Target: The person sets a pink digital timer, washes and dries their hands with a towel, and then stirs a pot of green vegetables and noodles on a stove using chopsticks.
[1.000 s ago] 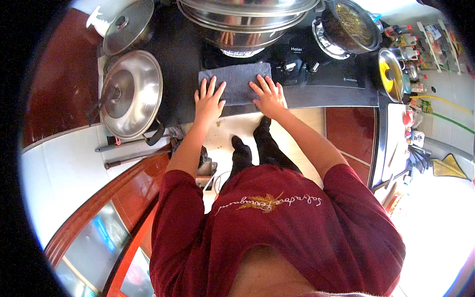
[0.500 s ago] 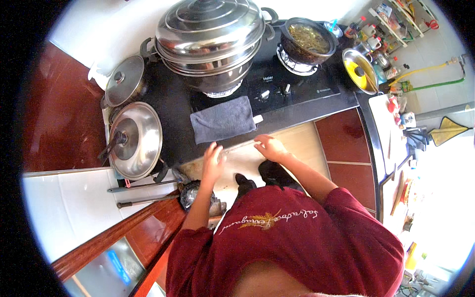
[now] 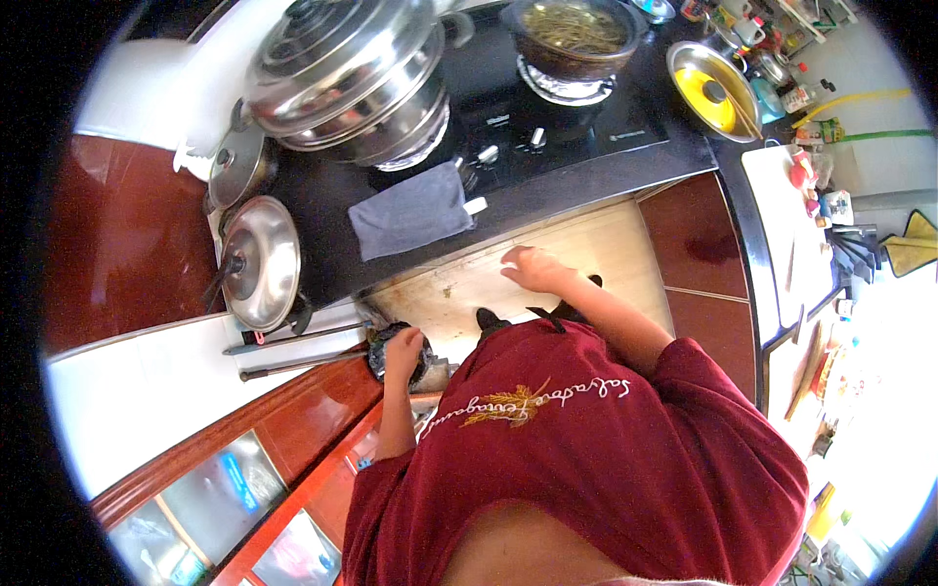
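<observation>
Grey cloth beside stacked steamer — lidded pan left.

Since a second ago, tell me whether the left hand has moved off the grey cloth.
Yes. The left hand has left the grey cloth on the stove top and come back toward the body, now low at the counter's near edge beside a dark round thing.

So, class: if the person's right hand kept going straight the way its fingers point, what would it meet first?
Probably the grey folded cloth on the black stove top: the right hand points up-left toward it, though height is unclear from above.
</observation>
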`<action>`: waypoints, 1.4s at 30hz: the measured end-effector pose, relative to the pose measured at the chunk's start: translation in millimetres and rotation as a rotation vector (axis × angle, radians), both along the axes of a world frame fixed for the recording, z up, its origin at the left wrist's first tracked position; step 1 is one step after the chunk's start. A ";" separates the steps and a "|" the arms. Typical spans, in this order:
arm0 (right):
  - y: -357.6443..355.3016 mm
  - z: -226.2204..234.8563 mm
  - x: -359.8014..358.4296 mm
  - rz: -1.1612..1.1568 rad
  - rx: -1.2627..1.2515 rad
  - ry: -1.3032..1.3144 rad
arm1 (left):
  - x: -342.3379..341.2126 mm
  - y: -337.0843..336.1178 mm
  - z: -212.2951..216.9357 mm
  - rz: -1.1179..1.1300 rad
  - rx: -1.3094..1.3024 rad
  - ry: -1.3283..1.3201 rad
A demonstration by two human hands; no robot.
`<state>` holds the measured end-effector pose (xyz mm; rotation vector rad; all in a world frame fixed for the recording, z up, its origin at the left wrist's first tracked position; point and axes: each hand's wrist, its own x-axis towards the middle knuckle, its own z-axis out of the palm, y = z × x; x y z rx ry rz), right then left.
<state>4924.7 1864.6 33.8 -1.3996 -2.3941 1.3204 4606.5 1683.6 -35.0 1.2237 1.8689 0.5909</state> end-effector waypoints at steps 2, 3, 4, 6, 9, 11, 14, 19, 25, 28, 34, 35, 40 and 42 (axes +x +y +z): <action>6.9 6.9 20.6 0.064 0.013 0.046 | 52.2 49.5 27.8 -0.030 -0.096 -0.016; 9.2 8.5 36.6 0.096 0.017 0.073 | 85.7 69.0 45.6 -0.041 -0.088 -0.040; 13.0 8.6 56.6 0.108 0.001 0.047 | 111.8 85.1 53.7 -0.050 -0.078 -0.066; 22.1 6.4 101.1 0.125 -0.030 -0.005 | 155.5 113.9 35.5 -0.173 -0.040 -0.192; 39.6 7.2 189.2 0.055 -0.087 -0.255 | 248.6 141.3 27.6 -0.277 0.011 -0.356; 40.0 16.1 255.5 0.063 0.052 -0.285 | 299.2 156.8 26.7 -0.384 0.034 -0.429; 29.1 18.1 344.7 -0.276 0.031 -0.347 | 354.1 185.4 58.6 -0.602 0.078 -0.248; -3.0 1.5 416.0 -0.466 0.066 -0.237 | 376.0 206.7 78.3 -0.660 0.054 -0.066; -43.6 -33.8 407.3 -0.563 -0.108 -0.137 | 386.3 212.3 47.6 -0.651 -0.039 -0.018; -44.0 -32.8 392.6 -0.489 -0.238 -0.048 | 390.5 211.0 47.3 -0.620 -0.082 -0.063; -14.2 -34.1 374.8 -0.468 -0.093 -0.107 | 326.1 226.0 40.4 -0.233 0.119 -0.099; -10.6 -39.0 368.8 -0.514 -0.122 -0.056 | 302.2 235.8 38.6 -0.133 0.181 0.042; -22.9 -74.2 327.9 -0.609 -0.235 0.022 | 220.2 296.8 48.2 0.001 0.406 0.497; -35.2 -81.9 313.7 -0.588 -0.315 0.050 | 201.7 325.0 35.1 -0.102 0.459 0.600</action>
